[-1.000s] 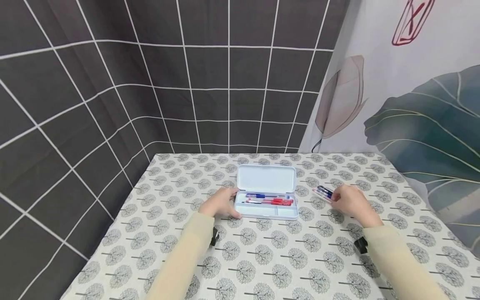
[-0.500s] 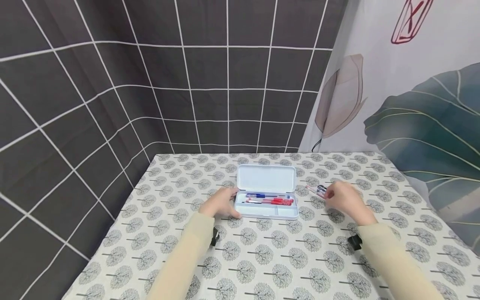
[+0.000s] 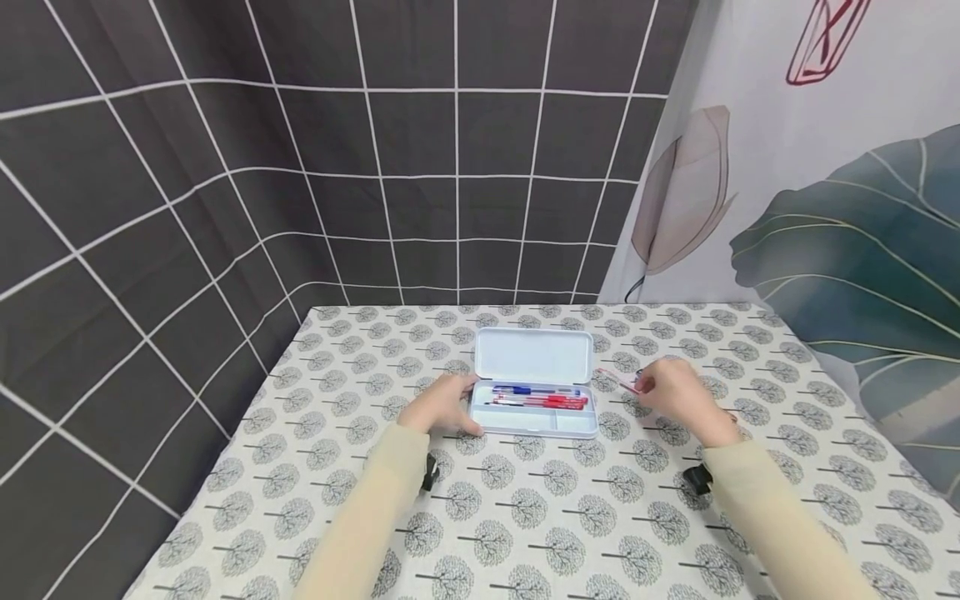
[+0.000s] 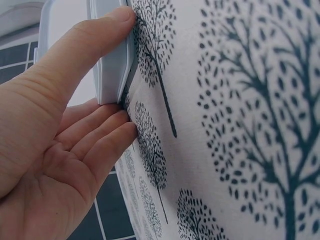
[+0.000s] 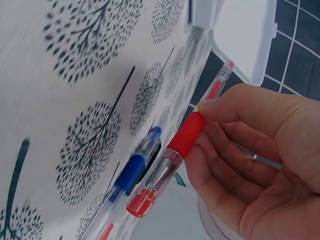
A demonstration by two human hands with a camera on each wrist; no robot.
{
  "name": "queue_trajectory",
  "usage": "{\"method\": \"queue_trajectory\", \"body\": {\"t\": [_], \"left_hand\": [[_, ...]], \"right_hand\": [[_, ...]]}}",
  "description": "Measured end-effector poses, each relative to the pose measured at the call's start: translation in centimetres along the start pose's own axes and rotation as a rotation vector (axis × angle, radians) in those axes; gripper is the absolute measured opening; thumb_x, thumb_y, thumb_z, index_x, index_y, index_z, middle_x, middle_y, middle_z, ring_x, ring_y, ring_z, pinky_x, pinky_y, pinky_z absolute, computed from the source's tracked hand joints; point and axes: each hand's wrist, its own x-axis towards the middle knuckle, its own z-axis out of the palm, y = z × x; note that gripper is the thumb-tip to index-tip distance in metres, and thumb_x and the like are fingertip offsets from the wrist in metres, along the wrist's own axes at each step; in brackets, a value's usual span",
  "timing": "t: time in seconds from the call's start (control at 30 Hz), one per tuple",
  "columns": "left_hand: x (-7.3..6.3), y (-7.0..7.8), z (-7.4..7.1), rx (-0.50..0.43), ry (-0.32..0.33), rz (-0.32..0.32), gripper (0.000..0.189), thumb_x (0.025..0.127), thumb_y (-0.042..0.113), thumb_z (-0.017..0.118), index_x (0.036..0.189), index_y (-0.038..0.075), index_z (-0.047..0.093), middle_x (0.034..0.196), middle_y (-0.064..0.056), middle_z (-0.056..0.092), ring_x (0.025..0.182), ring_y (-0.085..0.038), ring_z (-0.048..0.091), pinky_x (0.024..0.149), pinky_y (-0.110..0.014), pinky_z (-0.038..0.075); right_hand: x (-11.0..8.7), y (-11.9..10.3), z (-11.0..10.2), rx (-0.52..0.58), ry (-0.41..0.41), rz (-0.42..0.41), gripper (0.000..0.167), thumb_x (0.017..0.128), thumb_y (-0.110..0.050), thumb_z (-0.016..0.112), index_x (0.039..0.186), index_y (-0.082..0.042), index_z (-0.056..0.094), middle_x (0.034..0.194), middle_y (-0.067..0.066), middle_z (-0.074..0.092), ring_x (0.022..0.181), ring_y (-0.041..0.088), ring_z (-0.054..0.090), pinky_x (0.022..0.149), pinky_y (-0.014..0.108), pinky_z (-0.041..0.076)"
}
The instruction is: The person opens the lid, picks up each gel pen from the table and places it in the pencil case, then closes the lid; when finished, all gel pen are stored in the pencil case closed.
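Observation:
A light-blue pencil case (image 3: 534, 354) lies with its lid raised, holding blue pens (image 3: 528, 391) and red pens (image 3: 562, 402) in its long compartment. At its left end my left hand (image 3: 441, 406) steadies it: the thumb (image 4: 100, 37) lies along the front wall and the fingers touch the end. To the right of the case, my right hand (image 3: 671, 393) pinches a red pen (image 5: 187, 135) between thumb and fingertips, the pen's tip side pointing toward the lid. Below that pen, in the right wrist view, a blue pen (image 5: 131, 172) lies on the cloth beside a darker pen.
A tree-print cloth (image 3: 525, 517) covers the table. Dark grid-patterned fabric (image 3: 412, 133) hangs behind and along the left. A pale curtain with leaf shapes (image 3: 862, 250) hangs on the right.
My right hand has come left toward the case, carrying the red pen away from the other pens on the cloth. My left hand and the case have stayed put.

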Motion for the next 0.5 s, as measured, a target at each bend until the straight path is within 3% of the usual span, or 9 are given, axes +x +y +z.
{"method": "queue_trajectory", "body": {"t": [0.27, 0.5], "left_hand": [[-0.1, -0.1, 0.0, 0.003, 0.001, 0.004, 0.094, 0.057, 0.022, 0.093, 0.140, 0.004, 0.051, 0.138, -0.011, 0.059, 0.128, -0.030, 0.053, 0.115, -0.046, 0.037], [-0.1, 0.0, 0.0, -0.005, 0.000, 0.010, 0.093, 0.058, 0.022, 0.093, 0.140, 0.006, 0.051, 0.138, -0.010, 0.059, 0.130, -0.028, 0.053, 0.115, -0.045, 0.037]], "right_hand": [[0.5, -1.3, 0.2, 0.016, -0.032, -0.007, 0.012, 0.076, -0.003, 0.074, 0.088, 0.000, 0.073, 0.084, 0.012, 0.072, 0.074, 0.021, 0.066, 0.072, 0.041, 0.060], [1.1, -1.8, 0.6, -0.040, 0.017, -0.051, 0.013, 0.072, -0.001, 0.074, 0.085, 0.000, 0.074, 0.079, 0.010, 0.072, 0.070, 0.021, 0.066, 0.071, 0.042, 0.059]]}}
